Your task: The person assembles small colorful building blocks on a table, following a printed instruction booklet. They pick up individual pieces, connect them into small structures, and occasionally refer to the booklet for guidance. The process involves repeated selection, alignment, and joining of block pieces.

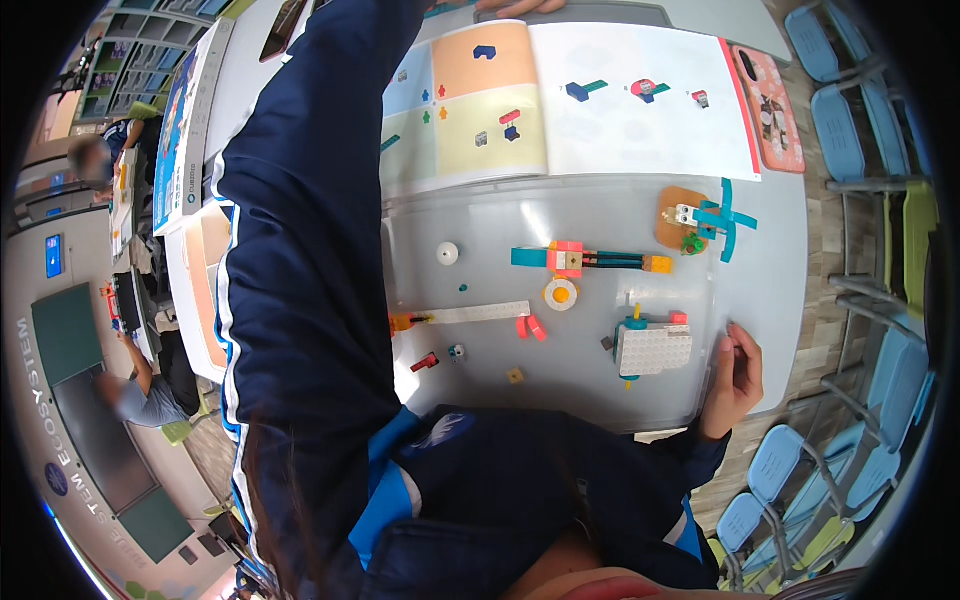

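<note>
My right hand (735,385) rests beside the right edge of the grey tray (470,375), its fingers loosely bent and holding nothing visible. Nearest to it in the tray is a white studded plate (655,350) with teal and coral bricks on it. My left arm (300,230) stretches forward across the left side, and its hand is out of view. A teal, coral and yellow brick assembly (567,258) lies mid-tray, above a yellow-and-white ring (561,293). A teal cross-shaped piece (728,219) stands with a white piece on an orange plate (668,232).
Beyond the tray lies an open picture booklet (640,130), with a patterned phone case (768,110) at its right. Loose pieces include a white wheel (448,253) and a long white beam (485,313). Someone's fingers (525,7) show at the top edge. Blue chairs (775,465) stand right.
</note>
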Available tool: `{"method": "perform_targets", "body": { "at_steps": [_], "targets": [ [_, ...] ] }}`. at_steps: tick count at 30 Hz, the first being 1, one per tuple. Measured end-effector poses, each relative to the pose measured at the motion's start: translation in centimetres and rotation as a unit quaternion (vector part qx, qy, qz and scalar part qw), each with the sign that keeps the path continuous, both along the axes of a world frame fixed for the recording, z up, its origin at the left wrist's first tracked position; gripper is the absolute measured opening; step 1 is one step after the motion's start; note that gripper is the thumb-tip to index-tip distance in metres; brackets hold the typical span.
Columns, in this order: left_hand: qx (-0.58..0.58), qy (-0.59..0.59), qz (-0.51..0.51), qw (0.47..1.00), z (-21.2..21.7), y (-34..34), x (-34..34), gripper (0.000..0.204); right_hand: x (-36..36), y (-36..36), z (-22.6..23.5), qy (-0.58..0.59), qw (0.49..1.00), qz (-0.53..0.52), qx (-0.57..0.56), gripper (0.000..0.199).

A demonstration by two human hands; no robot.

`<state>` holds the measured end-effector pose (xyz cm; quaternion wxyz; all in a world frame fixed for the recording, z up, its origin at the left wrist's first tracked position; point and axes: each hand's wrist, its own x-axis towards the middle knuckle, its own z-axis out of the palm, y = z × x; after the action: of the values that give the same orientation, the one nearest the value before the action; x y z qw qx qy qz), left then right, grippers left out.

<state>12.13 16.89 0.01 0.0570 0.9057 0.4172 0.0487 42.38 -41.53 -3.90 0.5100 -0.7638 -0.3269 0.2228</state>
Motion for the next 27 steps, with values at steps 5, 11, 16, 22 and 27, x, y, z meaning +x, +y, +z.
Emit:
{"method": "perform_targets", "body": {
  "at_steps": [5,11,16,22,27],
  "targets": [
    [0.121,-0.025,-0.109,0.986,1.6,-1.5,-1.3,0.042,0.1,0.1,-0.1,-0.003,1.000,0.002,0.015,0.022],
    [0.021,0.041,-0.183,0.982,13.4,-17.9,-2.1,0.032,-0.1,0.5,0.3,-0.018,1.000,0.015,0.005,0.022],
    [-0.131,0.058,-0.151,0.978,10.4,-31.4,-5.0,0.030,0.4,-0.1,-0.3,-0.076,0.997,0.034,0.002,0.025],
    [-0.198,0.091,-0.101,0.971,6.3,-35.5,-6.6,0.029,0.2,0.5,0.1,-0.076,0.996,0.051,0.016,0.022],
    [-0.199,0.000,-0.155,0.968,7.0,-31.0,-6.9,0.022,0.4,0.4,-0.3,-0.050,0.997,0.044,0.031,0.019]
  ]
}}
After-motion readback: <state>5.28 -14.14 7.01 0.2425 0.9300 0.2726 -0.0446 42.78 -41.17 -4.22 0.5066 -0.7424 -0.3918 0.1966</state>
